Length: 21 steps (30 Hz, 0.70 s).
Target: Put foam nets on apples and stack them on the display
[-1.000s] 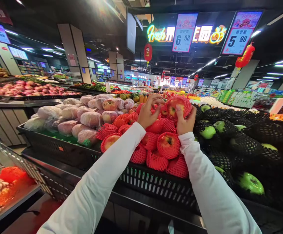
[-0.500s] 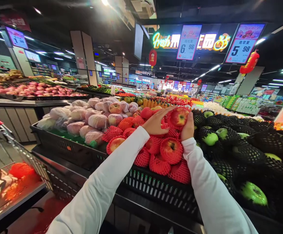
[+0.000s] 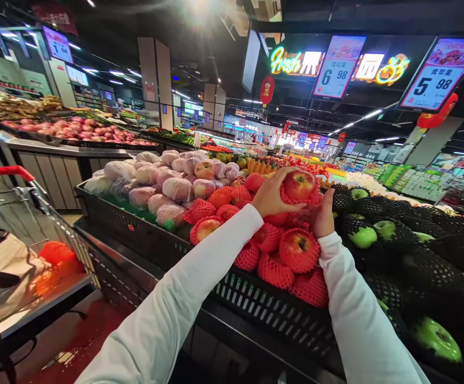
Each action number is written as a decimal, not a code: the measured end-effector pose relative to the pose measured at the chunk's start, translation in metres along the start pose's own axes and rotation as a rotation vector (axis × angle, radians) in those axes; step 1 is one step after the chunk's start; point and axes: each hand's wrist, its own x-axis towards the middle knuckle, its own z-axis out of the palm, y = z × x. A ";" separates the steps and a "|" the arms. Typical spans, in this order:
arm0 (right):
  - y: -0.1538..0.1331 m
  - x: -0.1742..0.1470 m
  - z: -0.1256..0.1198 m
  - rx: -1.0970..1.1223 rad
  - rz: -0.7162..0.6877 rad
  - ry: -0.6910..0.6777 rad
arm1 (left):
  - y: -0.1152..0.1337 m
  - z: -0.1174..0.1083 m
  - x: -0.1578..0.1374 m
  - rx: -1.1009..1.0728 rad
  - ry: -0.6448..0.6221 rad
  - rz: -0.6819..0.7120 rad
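A red apple (image 3: 299, 185) in a red foam net is raised over the other netted apples. My left hand (image 3: 274, 193) is wrapped around its left side, thumb below it. To the right of that apple, my right hand (image 3: 324, 216) is open with its thumb stretched up, off the fruit. Its other fingers are partly hidden beside the net. Beneath both hands lie several apples in red nets, one of them a large apple (image 3: 299, 246) facing up in the black crate (image 3: 272, 304).
Wrapped pink fruit (image 3: 177, 189) fills the crate's left part. Green apples (image 3: 363, 237) in black nets lie to the right. A shopping cart (image 3: 62, 229) with a bag and a red netted item stands at the left. Price signs (image 3: 339, 66) hang overhead.
My left hand has closed around the apple, where before its fingers were spread beside it. My right thumb has come off the fruit. The view has swung slightly left.
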 end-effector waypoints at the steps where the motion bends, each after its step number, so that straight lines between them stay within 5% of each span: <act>1: -0.002 -0.002 -0.002 -0.007 0.015 0.002 | -0.001 -0.003 0.001 -0.013 0.051 -0.039; 4: -0.004 -0.006 -0.005 0.029 -0.011 0.003 | -0.002 -0.009 0.003 -0.048 0.081 -0.097; 7: -0.003 -0.006 -0.002 0.095 -0.119 -0.009 | 0.002 -0.006 0.000 -0.075 -0.050 -0.024; 10: -0.002 -0.004 0.002 0.112 -0.173 0.119 | 0.006 0.004 -0.004 -0.063 -0.186 0.084; 13: -0.002 -0.002 0.005 0.112 -0.136 0.263 | 0.006 0.008 -0.004 0.005 -0.185 0.073; 21: 0.003 0.002 0.000 0.068 -0.166 0.473 | 0.003 -0.008 0.002 0.157 -0.308 0.130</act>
